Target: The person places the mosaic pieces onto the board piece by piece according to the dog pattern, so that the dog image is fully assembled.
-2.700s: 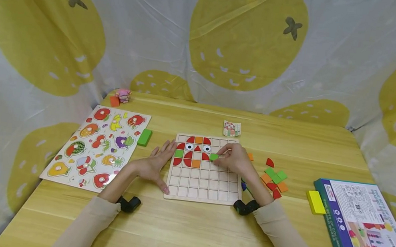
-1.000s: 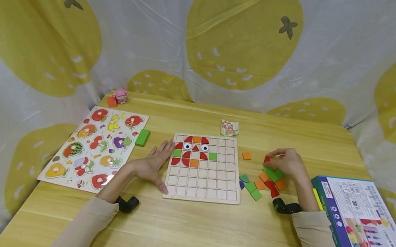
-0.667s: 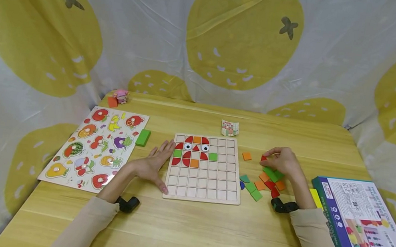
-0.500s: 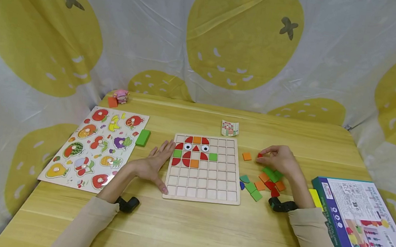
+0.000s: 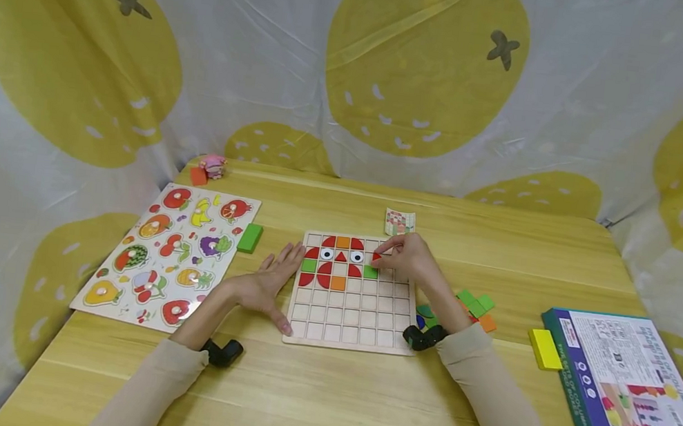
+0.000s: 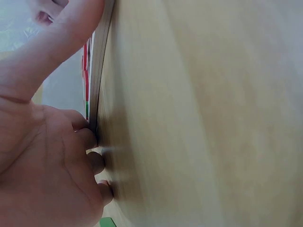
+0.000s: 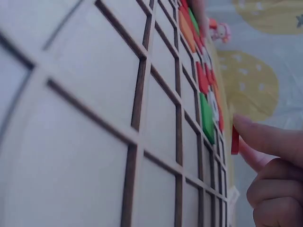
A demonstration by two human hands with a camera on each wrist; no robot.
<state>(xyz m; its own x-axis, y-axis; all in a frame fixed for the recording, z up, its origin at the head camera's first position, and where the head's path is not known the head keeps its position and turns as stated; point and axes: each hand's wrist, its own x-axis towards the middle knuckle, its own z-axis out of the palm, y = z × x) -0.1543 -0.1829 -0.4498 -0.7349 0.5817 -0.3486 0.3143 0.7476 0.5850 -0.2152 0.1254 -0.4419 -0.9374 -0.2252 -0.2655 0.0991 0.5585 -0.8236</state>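
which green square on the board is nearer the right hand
The green square beside the red piece pinched by the right hand; the other green square is in the leftmost column of the board.

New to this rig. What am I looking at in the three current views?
No machine: a person works with two bare hands. The wide view comes from a camera on the head, looking forward and down. The two close-ups come from cameras worn on the wrists, each seeing that hand's work.

On the table sits a gridded wooden board, partly filled with coloured pieces. Loose pieces lie to its right, a small printed card behind it. Farther out are a fruit puzzle on the left and a box on the right.

The left hand rests against the board's left edge. The right hand pinches a red piece above the grid.
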